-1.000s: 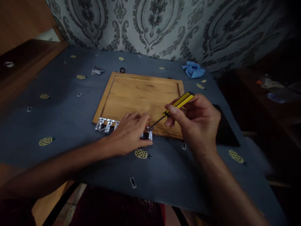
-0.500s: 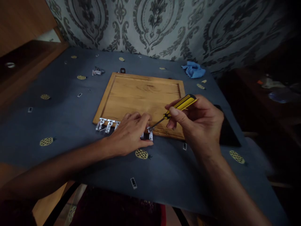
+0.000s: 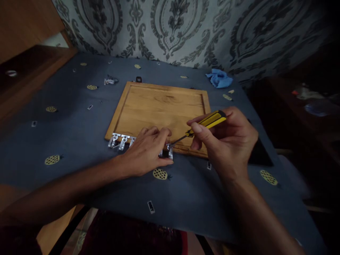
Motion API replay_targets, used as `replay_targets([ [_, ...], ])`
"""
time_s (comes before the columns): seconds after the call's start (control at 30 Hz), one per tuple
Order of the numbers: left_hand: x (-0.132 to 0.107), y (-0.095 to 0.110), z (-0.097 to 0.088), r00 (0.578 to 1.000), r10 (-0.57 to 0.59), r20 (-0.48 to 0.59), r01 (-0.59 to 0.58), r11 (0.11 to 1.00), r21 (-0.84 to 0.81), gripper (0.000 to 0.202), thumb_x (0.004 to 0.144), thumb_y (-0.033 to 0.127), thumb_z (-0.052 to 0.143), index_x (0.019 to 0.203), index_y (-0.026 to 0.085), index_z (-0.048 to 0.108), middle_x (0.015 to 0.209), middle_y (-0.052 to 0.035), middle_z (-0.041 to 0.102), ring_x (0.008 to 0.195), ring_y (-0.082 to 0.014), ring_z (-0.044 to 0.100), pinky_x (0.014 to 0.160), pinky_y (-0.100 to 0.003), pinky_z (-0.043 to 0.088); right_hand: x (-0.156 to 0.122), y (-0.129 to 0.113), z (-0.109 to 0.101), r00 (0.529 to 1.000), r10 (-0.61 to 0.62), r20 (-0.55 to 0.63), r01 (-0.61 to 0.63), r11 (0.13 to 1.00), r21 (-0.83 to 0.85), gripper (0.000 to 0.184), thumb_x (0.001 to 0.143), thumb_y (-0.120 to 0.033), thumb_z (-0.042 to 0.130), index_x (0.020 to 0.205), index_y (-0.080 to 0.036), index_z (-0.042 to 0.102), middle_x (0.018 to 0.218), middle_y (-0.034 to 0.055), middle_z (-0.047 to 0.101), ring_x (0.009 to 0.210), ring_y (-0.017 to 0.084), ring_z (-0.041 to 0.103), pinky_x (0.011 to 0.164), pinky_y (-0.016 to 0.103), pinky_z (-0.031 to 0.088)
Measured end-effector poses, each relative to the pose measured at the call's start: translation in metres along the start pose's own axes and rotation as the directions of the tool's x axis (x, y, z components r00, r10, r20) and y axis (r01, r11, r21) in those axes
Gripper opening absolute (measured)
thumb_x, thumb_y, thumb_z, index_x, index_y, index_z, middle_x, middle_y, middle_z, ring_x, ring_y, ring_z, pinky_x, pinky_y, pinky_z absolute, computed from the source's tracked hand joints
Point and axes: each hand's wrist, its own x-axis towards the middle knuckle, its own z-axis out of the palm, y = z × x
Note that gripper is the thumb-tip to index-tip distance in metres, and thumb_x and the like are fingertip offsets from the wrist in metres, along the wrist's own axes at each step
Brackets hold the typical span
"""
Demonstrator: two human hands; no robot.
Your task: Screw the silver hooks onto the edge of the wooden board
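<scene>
A framed wooden panel (image 3: pixel 162 109) lies flat on the table, with several metal hinges (image 3: pixel 123 141) in a row along its near edge. My right hand (image 3: pixel 225 141) grips a screwdriver (image 3: pixel 208 122) by its yellow and black handle, the shaft slanting down to the left. Its tip meets the rightmost hinge (image 3: pixel 170 151). My left hand (image 3: pixel 148 150) spans the near edge, fingers bent over the panel and thumb by the lower end of that hinge, steadying it. This hand covers part of the hinge row.
Another loose hinge (image 3: pixel 110 80) lies beyond the panel on the left. A small black frame-shaped piece (image 3: pixel 138 79) is at the far edge. A crumpled blue cloth (image 3: pixel 220 78) sits at the back right, and a flat black object (image 3: pixel 260 150) lies right of my right hand.
My right hand has shifted slightly right, and the screwdriver handle has turned and tilted a little lower. Its tip stays at the rightmost hinge. My left hand keeps its place.
</scene>
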Motion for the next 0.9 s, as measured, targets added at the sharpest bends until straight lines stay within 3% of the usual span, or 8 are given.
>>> replay_targets([
  [0.1,0.000,0.000,0.000,1.000,-0.003,0.004,0.003,1.000,-0.002,0.054,0.078,0.035,0.081,0.115,0.017,0.046,0.112,-0.0084,0.064,0.111,-0.0288,0.057,0.093,-0.042,0.043,0.000,0.000,-0.001,1.000,0.008,-0.020,-0.008,1.000,0.001,0.034,0.068,-0.032,0.088,0.074,-0.025,0.055,0.075,-0.0050,0.072,0.037,0.009,0.057,0.032,0.022,0.046],
  [0.3,-0.001,0.000,0.000,1.000,-0.002,0.004,0.002,1.000,-0.005,0.056,0.078,0.036,0.081,0.117,0.017,0.045,0.114,-0.0091,0.064,0.113,-0.0289,0.057,0.094,-0.042,0.043,0.001,-0.011,-0.011,0.989,0.082,0.123,-0.069,0.992,-0.107,0.018,0.081,-0.033,0.077,0.096,-0.024,0.073,0.086,-0.0008,0.072,0.046,0.009,0.063,0.047,0.026,0.054],
  [0.47,0.000,0.002,-0.001,1.000,-0.014,0.013,0.015,1.000,-0.003,0.055,0.078,0.034,0.081,0.117,0.018,0.045,0.114,-0.0086,0.065,0.114,-0.0290,0.057,0.094,-0.043,0.043,-0.004,-0.009,-0.011,0.997,0.009,0.071,0.000,0.992,-0.129,0.014,0.075,-0.031,0.083,0.075,-0.023,0.071,0.073,-0.0025,0.069,0.042,0.009,0.060,0.039,0.023,0.051],
  [0.63,0.000,0.001,0.001,1.000,-0.023,0.001,0.023,1.000,0.015,0.052,0.078,0.035,0.080,0.114,0.019,0.046,0.115,-0.0084,0.065,0.112,-0.0294,0.058,0.092,-0.043,0.044,-0.007,-0.006,-0.006,1.000,-0.010,0.018,0.012,0.986,-0.164,0.017,0.072,-0.032,0.085,0.075,-0.026,0.070,0.067,-0.0040,0.067,0.043,0.010,0.060,0.039,0.024,0.051],
  [0.73,0.000,0.000,0.002,1.000,-0.006,-0.003,0.007,1.000,0.027,0.053,0.078,0.035,0.080,0.115,0.019,0.046,0.117,-0.0090,0.064,0.112,-0.0289,0.058,0.091,-0.042,0.044,-0.007,-0.009,-0.008,0.999,-0.004,0.045,0.012,0.983,-0.185,0.014,0.076,-0.033,0.082,0.076,-0.026,0.070,0.073,-0.0024,0.068,0.046,0.010,0.061,0.043,0.025,0.054],
  [0.9,0.000,0.001,0.001,1.000,-0.002,-0.005,0.003,1.000,0.029,0.056,0.078,0.036,0.081,0.117,0.018,0.045,0.117,-0.0097,0.064,0.113,-0.0288,0.058,0.093,-0.042,0.044,-0.007,-0.012,-0.013,0.991,0.015,0.135,0.005,0.990,-0.142,0.014,0.082,-0.032,0.076,0.094,-0.025,0.073,0.091,0.0002,0.071,0.052,0.011,0.066,0.050,0.027,0.058],
])
